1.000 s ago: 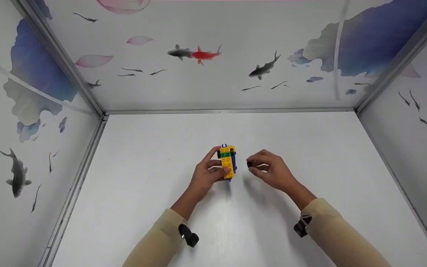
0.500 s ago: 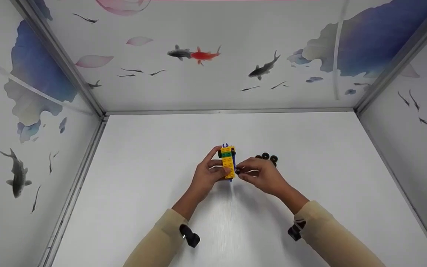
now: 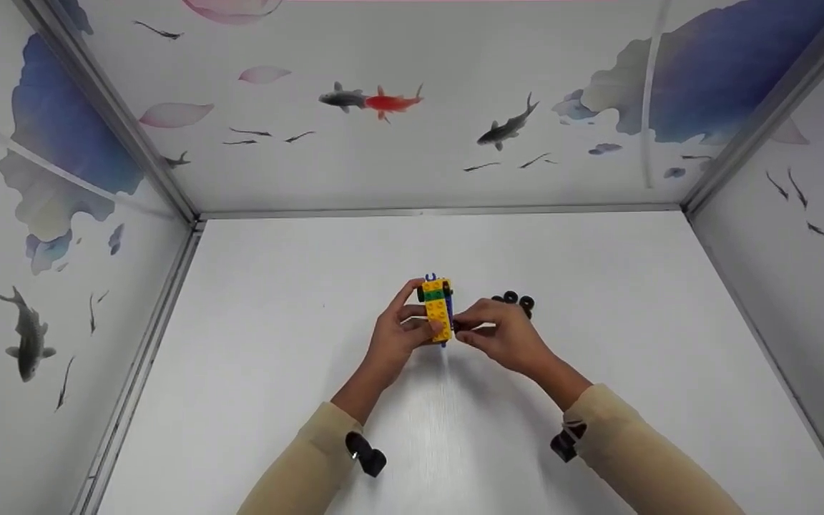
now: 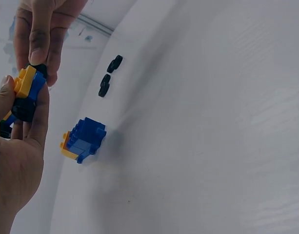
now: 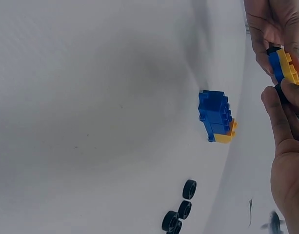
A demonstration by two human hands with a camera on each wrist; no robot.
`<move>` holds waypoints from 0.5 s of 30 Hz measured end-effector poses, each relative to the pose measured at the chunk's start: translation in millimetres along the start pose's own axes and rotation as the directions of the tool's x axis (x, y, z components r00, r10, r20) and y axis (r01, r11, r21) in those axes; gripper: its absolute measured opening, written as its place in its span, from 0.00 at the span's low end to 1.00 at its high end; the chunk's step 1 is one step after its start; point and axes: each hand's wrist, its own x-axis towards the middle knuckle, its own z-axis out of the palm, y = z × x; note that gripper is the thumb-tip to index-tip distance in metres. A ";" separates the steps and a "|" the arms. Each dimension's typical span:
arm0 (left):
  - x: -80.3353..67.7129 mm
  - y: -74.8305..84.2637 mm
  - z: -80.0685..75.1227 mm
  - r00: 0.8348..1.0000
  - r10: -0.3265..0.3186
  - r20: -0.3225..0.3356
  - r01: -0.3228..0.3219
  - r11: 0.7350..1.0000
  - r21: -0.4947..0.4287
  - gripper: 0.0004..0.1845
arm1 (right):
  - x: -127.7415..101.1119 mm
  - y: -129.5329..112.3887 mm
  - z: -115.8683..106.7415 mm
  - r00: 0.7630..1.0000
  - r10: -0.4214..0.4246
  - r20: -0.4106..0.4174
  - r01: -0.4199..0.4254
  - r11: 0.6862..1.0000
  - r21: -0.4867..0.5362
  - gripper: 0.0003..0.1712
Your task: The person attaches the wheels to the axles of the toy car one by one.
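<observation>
My left hand (image 3: 394, 335) holds a small toy vehicle of building bricks (image 3: 436, 307), raised above the table. The bricks are yellow with a green band on one face and blue along the side; black wheels show on it. With thumb and fingertips, my right hand (image 3: 503, 333) pinches a black toy wheel (image 4: 40, 69) against the vehicle's blue side. Fingers hide most of that wheel, and I cannot tell whether it is fixed on. A second build of blue and yellow bricks (image 5: 213, 109) stands on the table below the hands in both wrist views.
Several loose black wheels (image 3: 511, 296) lie beyond my right hand, partly hidden by it; the right wrist view shows loose wheels (image 5: 189, 189) close together. White table (image 3: 297, 272) spreads around the hands. Printed walls (image 3: 448, 164) enclose the back and sides.
My right hand has moved left, bringing the wheel from a gap away up against the vehicle's side. This uncovers the loose wheels behind it. My left hand has stayed nearly still.
</observation>
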 end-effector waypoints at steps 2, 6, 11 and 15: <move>-0.3 0.1 0.0 1.000 0.002 -0.005 -0.002 1.000 -0.001 0.44 | 0.4 -1.0 0.7 1.000 -0.012 -0.010 0.012 1.000 -0.005 0.17; -1.1 0.0 0.3 1.000 -0.001 -0.004 0.001 1.000 -0.030 0.44 | 0.7 -1.3 1.5 0.999 -0.048 -0.014 0.048 0.999 -0.024 0.16; -2.1 -0.8 0.2 1.000 -0.012 -0.002 0.011 0.998 -0.054 0.43 | 0.7 -1.4 2.6 0.999 -0.047 0.004 0.047 0.998 -0.044 0.16; -2.2 -1.2 0.1 1.000 -0.012 -0.006 0.012 0.999 -0.051 0.43 | 0.9 -1.5 3.8 0.999 -0.038 0.006 0.039 0.998 -0.045 0.16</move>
